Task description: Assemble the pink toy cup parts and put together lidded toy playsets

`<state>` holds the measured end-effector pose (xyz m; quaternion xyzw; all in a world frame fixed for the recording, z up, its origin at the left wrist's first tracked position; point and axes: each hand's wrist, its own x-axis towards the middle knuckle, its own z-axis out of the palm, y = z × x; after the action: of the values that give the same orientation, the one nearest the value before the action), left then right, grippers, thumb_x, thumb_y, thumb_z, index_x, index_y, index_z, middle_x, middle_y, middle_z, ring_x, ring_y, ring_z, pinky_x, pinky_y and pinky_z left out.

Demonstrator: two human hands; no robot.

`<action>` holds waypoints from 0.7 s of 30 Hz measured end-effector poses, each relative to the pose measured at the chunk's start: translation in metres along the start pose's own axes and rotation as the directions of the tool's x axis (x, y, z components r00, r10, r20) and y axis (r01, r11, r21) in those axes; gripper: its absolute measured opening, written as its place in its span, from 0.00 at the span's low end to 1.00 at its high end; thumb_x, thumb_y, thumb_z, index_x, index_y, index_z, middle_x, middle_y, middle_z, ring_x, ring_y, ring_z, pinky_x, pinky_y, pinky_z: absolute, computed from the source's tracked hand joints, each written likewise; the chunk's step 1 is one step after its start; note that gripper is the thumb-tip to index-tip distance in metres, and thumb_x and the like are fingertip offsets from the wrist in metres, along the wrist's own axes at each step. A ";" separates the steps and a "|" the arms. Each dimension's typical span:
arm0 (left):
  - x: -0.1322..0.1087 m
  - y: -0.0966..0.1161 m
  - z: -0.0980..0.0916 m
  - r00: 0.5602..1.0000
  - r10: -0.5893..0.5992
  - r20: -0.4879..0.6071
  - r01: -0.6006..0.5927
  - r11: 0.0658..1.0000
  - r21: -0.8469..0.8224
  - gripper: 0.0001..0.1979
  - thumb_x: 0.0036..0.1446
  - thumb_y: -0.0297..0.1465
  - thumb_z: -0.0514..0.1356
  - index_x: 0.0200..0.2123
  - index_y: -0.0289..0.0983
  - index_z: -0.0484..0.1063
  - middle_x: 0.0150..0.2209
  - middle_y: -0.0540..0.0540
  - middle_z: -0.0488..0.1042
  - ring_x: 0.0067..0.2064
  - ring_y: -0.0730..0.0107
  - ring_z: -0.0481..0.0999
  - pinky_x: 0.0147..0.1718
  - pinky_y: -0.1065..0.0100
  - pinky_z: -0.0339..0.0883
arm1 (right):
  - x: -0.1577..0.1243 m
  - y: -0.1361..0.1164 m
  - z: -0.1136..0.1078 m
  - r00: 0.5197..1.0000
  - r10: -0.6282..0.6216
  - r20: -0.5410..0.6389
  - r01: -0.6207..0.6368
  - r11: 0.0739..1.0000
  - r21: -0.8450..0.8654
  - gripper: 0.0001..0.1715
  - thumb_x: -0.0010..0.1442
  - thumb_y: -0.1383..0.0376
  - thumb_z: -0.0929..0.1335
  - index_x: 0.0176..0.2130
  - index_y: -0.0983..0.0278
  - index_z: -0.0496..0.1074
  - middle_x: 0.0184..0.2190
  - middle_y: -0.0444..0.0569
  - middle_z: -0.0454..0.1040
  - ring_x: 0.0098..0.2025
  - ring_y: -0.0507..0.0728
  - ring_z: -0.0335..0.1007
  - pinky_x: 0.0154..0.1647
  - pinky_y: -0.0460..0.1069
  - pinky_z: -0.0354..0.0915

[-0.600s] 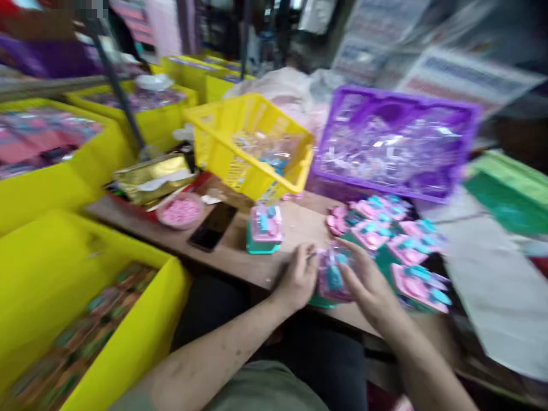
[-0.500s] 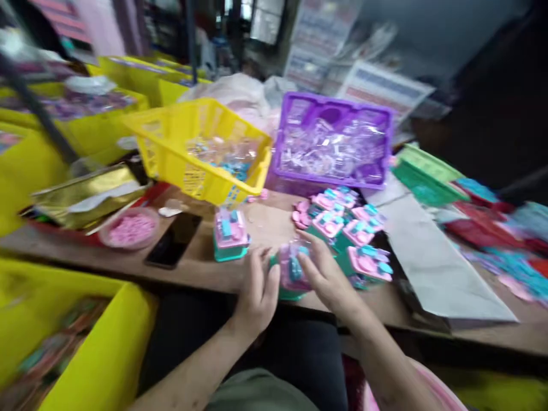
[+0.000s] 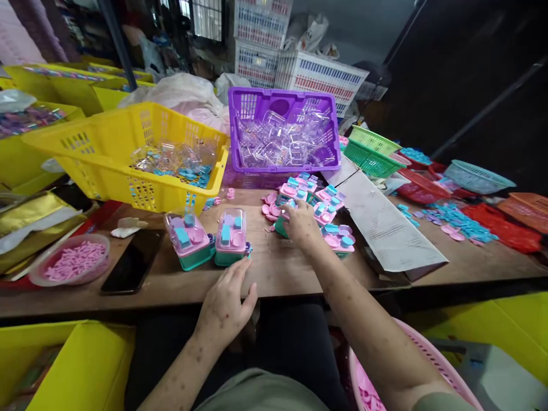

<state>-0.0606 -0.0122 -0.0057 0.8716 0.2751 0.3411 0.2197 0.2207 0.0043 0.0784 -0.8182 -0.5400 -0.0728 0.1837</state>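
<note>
Two small toy boxes with green bases, pink trays and clear covers stand side by side, a left one (image 3: 188, 241) and a right one (image 3: 231, 237). My left hand (image 3: 229, 302) lies with its fingers stretched out by the near side of the right box, holding nothing. Further right is a cluster of similar toy boxes (image 3: 327, 204) without visible covers, carrying pink and blue pieces. My right hand (image 3: 303, 225) has its fingers around one uncovered toy box (image 3: 281, 226) at the cluster's near left side; the hand hides much of that box.
Behind stand a yellow basket (image 3: 120, 180) and a purple crate (image 3: 285, 169) of clear covers. A phone (image 3: 133, 262) and a bowl of pink parts (image 3: 68, 265) lie left. On the right are a grey-white board (image 3: 385, 222) and loose blue pieces (image 3: 464, 220).
The covered toy box that was between both hands now stands beside the other one. My right hand has moved away to the cluster; my left hand has opened. The view has turned right.
</note>
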 end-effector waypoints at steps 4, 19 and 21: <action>-0.001 0.003 0.002 0.998 -0.030 0.061 0.034 0.997 -0.071 0.19 0.75 0.31 0.58 0.65 0.37 0.74 0.64 0.36 0.82 0.65 0.48 0.84 0.65 0.46 0.82 | -0.022 0.016 -0.010 0.996 -0.089 -0.026 0.090 0.995 0.037 0.20 0.70 0.71 0.72 0.57 0.60 0.86 0.66 0.63 0.74 0.66 0.73 0.76 0.72 0.69 0.73; 0.039 0.003 0.071 0.998 0.065 0.027 -0.048 0.913 -0.405 0.68 0.59 0.31 0.78 0.84 0.49 0.31 0.82 0.28 0.52 0.83 0.33 0.55 0.77 0.31 0.62 | -0.114 0.005 -0.083 0.805 -0.562 0.187 0.500 0.814 0.296 0.28 0.77 0.68 0.70 0.70 0.49 0.76 0.75 0.56 0.69 0.73 0.66 0.73 0.68 0.63 0.80; 0.040 0.001 0.074 0.999 0.040 0.023 -0.027 0.903 -0.429 0.64 0.61 0.34 0.79 0.83 0.49 0.36 0.80 0.29 0.55 0.82 0.34 0.58 0.76 0.32 0.65 | -0.096 0.010 -0.107 0.779 -0.578 0.243 0.477 0.798 0.368 0.27 0.78 0.66 0.70 0.71 0.49 0.75 0.74 0.55 0.72 0.71 0.63 0.76 0.67 0.58 0.80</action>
<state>0.0175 -0.0021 -0.0361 0.8118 0.1750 0.3834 0.4041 0.1992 -0.1216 0.1444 -0.5960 -0.7772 0.1009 0.1749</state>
